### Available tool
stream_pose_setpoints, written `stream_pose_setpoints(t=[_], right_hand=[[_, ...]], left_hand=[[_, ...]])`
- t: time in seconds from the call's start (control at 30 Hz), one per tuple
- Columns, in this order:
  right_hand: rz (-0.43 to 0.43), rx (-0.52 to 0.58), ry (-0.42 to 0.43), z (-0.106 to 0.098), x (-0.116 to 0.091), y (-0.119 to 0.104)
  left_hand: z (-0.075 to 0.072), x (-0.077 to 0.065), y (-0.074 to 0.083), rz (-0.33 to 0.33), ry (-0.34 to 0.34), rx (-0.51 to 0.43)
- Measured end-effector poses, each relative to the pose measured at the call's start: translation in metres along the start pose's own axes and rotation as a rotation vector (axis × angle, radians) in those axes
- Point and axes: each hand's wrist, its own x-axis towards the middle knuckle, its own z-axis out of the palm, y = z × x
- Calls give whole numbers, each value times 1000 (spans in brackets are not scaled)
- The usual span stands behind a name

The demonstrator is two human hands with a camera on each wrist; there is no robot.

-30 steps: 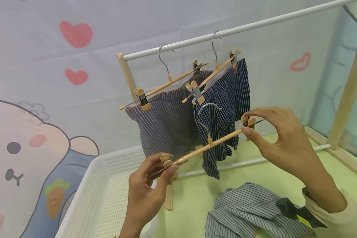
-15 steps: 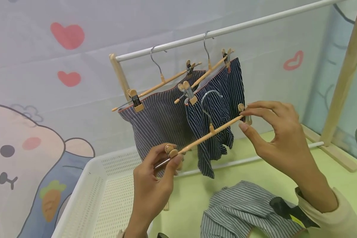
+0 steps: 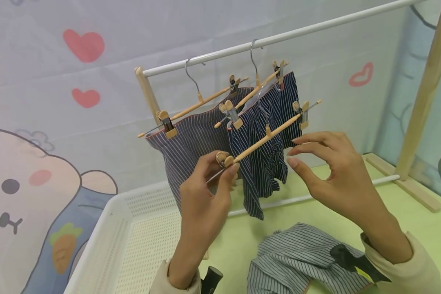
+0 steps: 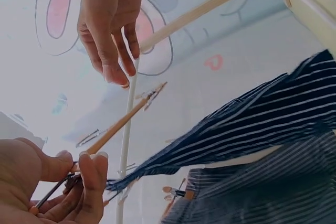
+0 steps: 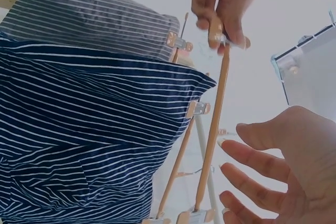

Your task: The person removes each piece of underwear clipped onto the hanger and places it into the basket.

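My left hand (image 3: 207, 196) pinches the left clip (image 3: 225, 160) of a clip hanger (image 3: 257, 145), whose wooden bar slopes up to the right. At its far end the right clip (image 3: 305, 114) holds no cloth. Just below that clip my right hand (image 3: 330, 171) hovers apart from the hanger, fingers bent gently and nothing between them. Behind the hanger, dark striped shorts (image 3: 270, 163) and greyer striped shorts (image 3: 191, 151) hang by clips from two other hangers. In the right wrist view, the left hand (image 5: 226, 3) grips the hanger bar's (image 5: 218, 119) upper end.
A white rail (image 3: 220, 55) on a wooden stand carries the two hung hangers. At the left stands a white plastic basket (image 3: 112, 228). Crumpled grey striped clothing (image 3: 294, 257) lies on the pale green table (image 3: 408, 253). A lower white bar (image 3: 294, 200) crosses behind.
The right hand has let go of the hanger's right clip and sits below it. The left hand has raised the hanger and brought it rightward.
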Motion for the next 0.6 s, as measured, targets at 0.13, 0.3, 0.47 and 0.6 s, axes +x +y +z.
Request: stream_pose_setpoints(t=[0.13, 0.3, 0.47, 0.6], right_hand=[[2, -8, -14, 2, 0, -1], [2, -7, -16, 3, 1, -1], [0, -3, -32, 4, 0, 0], [-11, -3, -34, 5, -1, 3]], left_hand=[[10, 10, 1, 0, 14, 51], [23, 24, 3, -2, 37, 132], [31, 40, 8, 33, 75, 220], [37, 50, 14, 29, 86, 235]])
